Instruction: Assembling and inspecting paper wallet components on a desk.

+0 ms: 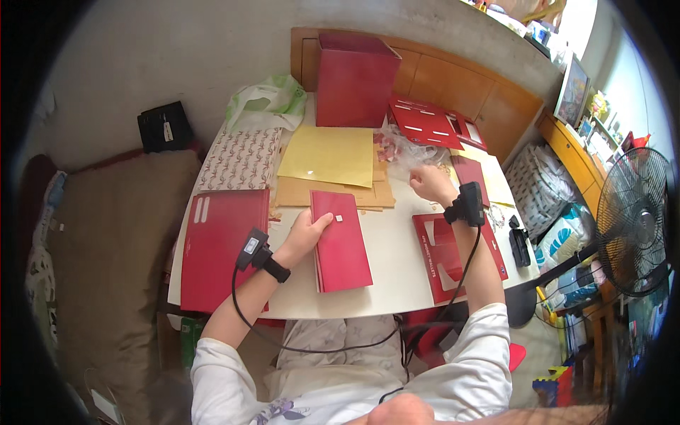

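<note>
My left hand [304, 235] grips the left edge of a red card folder [345, 251], thumb on top and the other fingers beneath. The folder lies tilted over the front middle of the white table, and several layers show along its left edge. A small white square piece [339, 219] sits on its upper part, just past my thumb. Farther right, my right hand [431, 184] hovers beside a clear plastic bag [407, 154] with its fingers curled together. What lies between those fingers, if anything, is too small to make out.
Larger red folders [223, 251] lie at the left, below patterned paper [241, 159]. Yellow sheets [327, 152] rest on brown card. A tall red box [354, 81] stands behind, flat red cut-outs [425, 124] beside it. A windowed red sleeve [432, 258] lies right; a black fan [634, 223] stands beyond.
</note>
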The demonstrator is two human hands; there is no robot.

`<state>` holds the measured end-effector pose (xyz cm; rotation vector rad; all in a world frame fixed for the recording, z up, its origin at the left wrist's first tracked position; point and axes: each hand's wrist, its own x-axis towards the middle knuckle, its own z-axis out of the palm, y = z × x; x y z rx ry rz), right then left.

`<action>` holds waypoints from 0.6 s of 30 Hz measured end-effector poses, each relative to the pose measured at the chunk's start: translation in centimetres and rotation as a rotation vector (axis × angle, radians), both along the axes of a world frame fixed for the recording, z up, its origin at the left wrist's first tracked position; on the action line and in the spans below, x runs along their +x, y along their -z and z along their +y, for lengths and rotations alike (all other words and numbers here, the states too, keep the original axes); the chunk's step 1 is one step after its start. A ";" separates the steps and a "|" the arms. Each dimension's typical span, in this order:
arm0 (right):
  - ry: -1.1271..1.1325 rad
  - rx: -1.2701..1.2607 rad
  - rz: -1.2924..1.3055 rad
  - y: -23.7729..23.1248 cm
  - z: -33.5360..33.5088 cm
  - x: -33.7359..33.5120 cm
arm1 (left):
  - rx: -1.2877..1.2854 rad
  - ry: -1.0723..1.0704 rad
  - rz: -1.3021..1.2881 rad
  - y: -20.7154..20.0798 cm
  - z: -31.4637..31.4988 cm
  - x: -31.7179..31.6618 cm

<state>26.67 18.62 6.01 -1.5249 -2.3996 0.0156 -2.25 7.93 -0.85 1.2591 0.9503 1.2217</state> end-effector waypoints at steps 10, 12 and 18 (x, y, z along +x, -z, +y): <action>0.143 -0.005 0.159 1.0 4.0 7.5 | -0.049 0.004 0.031 0.3 0.0 0.5; 0.152 0.039 0.082 2.9 4.7 8.3 | -0.056 0.018 0.067 0.8 0.2 0.1; 0.340 0.124 0.082 6.1 5.1 7.2 | -0.022 0.003 0.085 1.6 0.7 0.1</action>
